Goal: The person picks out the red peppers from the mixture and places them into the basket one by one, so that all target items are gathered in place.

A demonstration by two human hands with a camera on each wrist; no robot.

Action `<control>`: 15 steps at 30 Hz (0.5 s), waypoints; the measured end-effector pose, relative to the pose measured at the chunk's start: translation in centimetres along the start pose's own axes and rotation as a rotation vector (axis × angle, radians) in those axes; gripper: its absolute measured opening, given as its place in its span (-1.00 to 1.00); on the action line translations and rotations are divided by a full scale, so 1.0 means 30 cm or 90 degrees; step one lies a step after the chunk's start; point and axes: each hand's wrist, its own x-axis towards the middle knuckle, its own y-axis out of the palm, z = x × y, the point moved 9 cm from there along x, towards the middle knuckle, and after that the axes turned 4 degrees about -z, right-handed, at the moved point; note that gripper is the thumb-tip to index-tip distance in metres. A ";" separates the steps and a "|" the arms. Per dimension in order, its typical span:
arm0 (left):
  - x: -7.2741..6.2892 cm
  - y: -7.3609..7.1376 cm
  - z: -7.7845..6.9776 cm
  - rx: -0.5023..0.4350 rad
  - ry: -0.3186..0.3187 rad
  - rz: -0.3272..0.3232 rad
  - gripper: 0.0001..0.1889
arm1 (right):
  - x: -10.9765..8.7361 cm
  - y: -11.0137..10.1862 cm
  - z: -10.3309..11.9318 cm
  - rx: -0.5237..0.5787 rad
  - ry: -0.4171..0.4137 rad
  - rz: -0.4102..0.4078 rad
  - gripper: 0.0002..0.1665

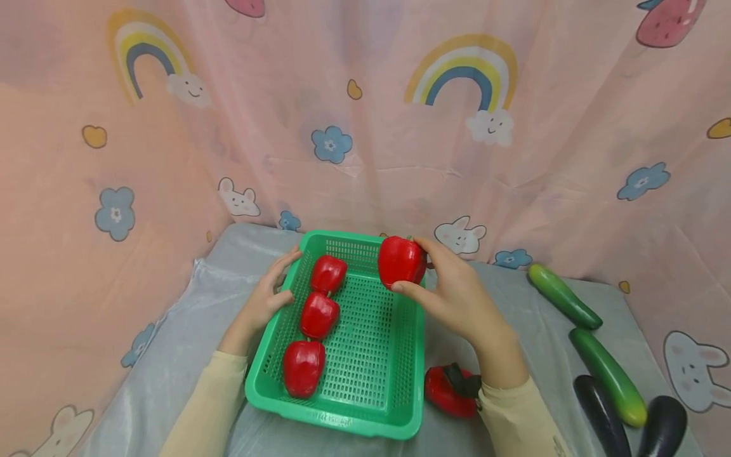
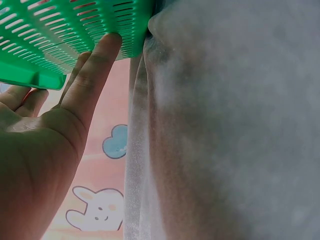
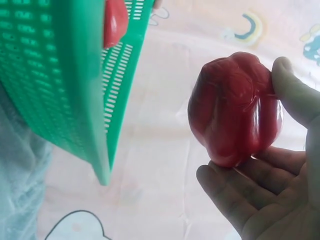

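Note:
My right hand point(image 1: 459, 292) holds a glossy red bell pepper point(image 1: 400, 261) between thumb and fingers, over the far right corner of a green plastic basket point(image 1: 337, 419). In the right wrist view, the bell pepper point(image 3: 235, 110) appears apart from the basket wall point(image 3: 82, 100). My left hand point(image 1: 265, 301) touches the basket's left side from outside, its fingertips at the rim. The left wrist view shows a straight finger point(image 2: 92, 75) against the slotted wall point(image 2: 100, 25). Inside the basket, three red bell peppers point(image 1: 320, 315) lie in a row along the left.
Another red bell pepper point(image 1: 448, 390) lies right of the basket, partly hidden by the right forearm and a dark strap. Two green cucumbers point(image 1: 608, 374) and two dark eggplants point(image 1: 599, 412) lie at the right on the grey cloth point(image 1: 502, 304). A pink printed curtain point(image 1: 377, 127) hangs behind.

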 end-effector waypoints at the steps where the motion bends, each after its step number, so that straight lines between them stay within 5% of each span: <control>1: 0.000 0.000 0.000 0.000 0.000 0.000 -0.11 | 0.005 0.001 0.004 0.003 -0.003 0.000 -0.04; 15: 0.004 -0.001 0.003 -0.015 0.005 -0.002 -0.12 | 0.069 0.017 0.043 0.019 0.009 -0.002 0.02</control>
